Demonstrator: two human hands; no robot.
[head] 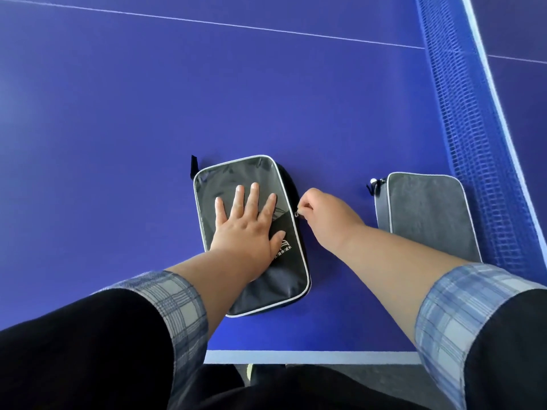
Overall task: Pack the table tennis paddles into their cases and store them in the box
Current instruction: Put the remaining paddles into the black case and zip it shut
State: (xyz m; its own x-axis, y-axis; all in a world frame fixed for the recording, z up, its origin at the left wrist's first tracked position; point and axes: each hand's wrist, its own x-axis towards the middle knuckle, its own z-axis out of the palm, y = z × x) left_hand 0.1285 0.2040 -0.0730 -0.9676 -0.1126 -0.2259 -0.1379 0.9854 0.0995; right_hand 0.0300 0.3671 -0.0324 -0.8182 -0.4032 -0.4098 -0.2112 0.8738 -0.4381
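Observation:
A black paddle case [275, 279] with white piping lies flat on the blue table, near the front edge. My left hand [248, 223] presses flat on its top, fingers spread. My right hand [322, 217] pinches the case's small metal zipper pull [297, 214] on its right side. A second, grey paddle case [426, 214] lies to the right, beside the net, with its zipper pull at its top left corner. No paddle and no box are in view.
The blue table tennis table [148, 143] stretches away in front. Its net [473, 128] runs along the right side. The white front edge line [310, 356] is close to my body. My plaid-cuffed dark sleeves fill the lower corners.

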